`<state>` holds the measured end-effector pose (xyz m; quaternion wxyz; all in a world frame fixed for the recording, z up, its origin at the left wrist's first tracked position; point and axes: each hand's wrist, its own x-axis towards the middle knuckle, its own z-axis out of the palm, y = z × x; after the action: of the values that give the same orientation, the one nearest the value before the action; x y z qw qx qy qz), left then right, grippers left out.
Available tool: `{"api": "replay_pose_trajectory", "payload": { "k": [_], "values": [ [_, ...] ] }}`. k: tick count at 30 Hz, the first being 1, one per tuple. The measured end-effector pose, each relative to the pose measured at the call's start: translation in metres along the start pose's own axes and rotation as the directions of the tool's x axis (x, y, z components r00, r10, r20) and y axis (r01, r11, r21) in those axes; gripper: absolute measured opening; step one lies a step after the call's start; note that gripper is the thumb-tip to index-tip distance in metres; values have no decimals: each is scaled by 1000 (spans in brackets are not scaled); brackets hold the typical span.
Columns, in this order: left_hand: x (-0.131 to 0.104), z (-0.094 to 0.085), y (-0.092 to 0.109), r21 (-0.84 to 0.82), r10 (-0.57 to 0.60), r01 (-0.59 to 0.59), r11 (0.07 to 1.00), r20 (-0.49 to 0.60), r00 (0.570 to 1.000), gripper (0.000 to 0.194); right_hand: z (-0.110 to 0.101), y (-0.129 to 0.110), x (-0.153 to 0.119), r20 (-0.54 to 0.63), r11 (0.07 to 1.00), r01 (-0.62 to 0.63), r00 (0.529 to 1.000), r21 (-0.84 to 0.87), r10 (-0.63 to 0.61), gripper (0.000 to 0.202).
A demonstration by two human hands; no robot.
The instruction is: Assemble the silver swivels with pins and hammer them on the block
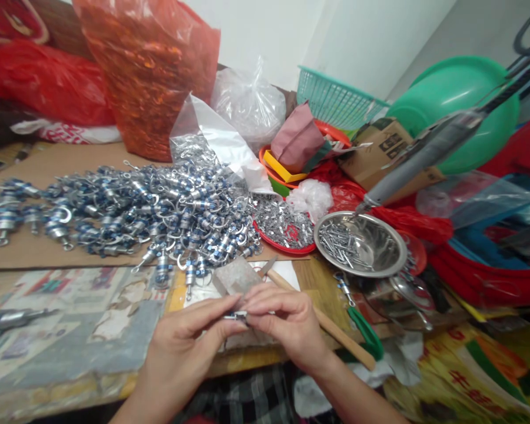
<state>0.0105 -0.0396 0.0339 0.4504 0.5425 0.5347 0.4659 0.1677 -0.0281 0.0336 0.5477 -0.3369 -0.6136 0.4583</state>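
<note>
Near the table's front edge, my left hand (189,335) and my right hand (287,321) meet, fingers pinched together on a small metal part (235,316). The fingers cover most of its shape. Just beyond them lies a grey metal block (236,275) on white paper, beside a wooden handle (344,338) that runs off to the right. A big heap of blue and silver metal fittings (150,206) spreads behind, over brown cardboard. Right of the heap stand a red plate (287,250) of small flat metal pieces and a steel bowl (386,253) with metal pins.
A grey metal tool arm (424,153) reaches over the bowl. A green-handled tool (365,333) lies at the right edge, a metal tool (9,321) at the left. Behind are an orange bag (150,76), a cardboard box (380,147) and a green basin (463,112).
</note>
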Motion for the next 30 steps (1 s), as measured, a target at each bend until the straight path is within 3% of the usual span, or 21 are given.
{"api": "replay_pose_trajectory", "payload": {
  "k": [3, 6, 8, 10, 12, 15, 18, 22, 25, 27, 30],
  "values": [
    [0, -1, 3, -20, 12, -11, 1000, 53, 999, 15, 3, -1, -6, -14, 1000, 13, 1000, -6, -13, 11],
    [0, -3, 1, -53, -50, 55, 997, 83, 995, 11, 4, -3, -13, 23, 974, 148, 989, -174, -147, 19],
    [-1, -5, -2, -72, -89, 96, 993, 96, 991, 9, 1, -6, -18, 108, 860, 328, 944, -391, -312, 33],
    [-2, -6, -4, -63, -103, 111, 992, 109, 989, 9, -4, -8, -21, 261, 661, 500, 863, -559, -432, 38],
    [-2, -7, -3, -29, -101, 104, 994, 111, 989, 11, -10, -12, -22, 414, 505, 614, 786, -607, -459, 36],
    [-1, -6, 1, 13, -92, 91, 996, 110, 990, 12, -15, -14, -19, 525, 416, 682, 730, -602, -437, 32],
    [1, -8, 4, 9, -82, 82, 997, 134, 988, 11, -14, -10, -17, 460, 452, 646, 760, -615, -460, 33],
    [2, -9, 1, -29, -121, 127, 991, 173, 978, 12, -7, 0, -20, 251, 641, 485, 870, -595, -425, 35],
    [0, -5, -8, -179, -212, 247, 952, 194, 958, 20, 0, 3, -24, 115, 772, 355, 930, -528, -350, 25],
    [-2, -1, -14, -305, -254, 311, 900, 212, 944, 42, 1, 2, -23, 69, 830, 249, 966, -499, -249, 18],
    [-1, 3, -19, -365, -290, 355, 861, 222, 931, 64, -12, 1, -7, 155, 838, 85, 988, -540, 0, 9]
  ]
}}
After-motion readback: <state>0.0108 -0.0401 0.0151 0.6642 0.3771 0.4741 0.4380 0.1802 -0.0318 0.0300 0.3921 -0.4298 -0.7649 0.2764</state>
